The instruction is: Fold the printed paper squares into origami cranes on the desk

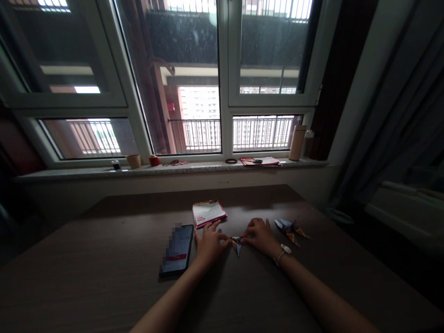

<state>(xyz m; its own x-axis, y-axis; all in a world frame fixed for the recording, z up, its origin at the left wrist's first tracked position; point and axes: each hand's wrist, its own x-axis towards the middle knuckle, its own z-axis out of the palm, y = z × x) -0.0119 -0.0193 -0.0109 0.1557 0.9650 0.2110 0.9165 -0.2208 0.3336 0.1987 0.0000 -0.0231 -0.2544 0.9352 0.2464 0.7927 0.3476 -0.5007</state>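
Note:
A small folded piece of patterned paper lies on the dark wooden table between my hands. My left hand pinches its left edge with thumb and fingertip, its other fingers spread. My right hand, with a bracelet at the wrist, presses and pinches the paper's right side with curled fingers. A finished folded paper figure rests just right of my right hand.
A phone with a lit screen lies left of my left hand. A pink-edged pack of paper sits beyond my hands. The windowsill carries small cups, a red booklet and a tall flask. A curtain hangs at the right.

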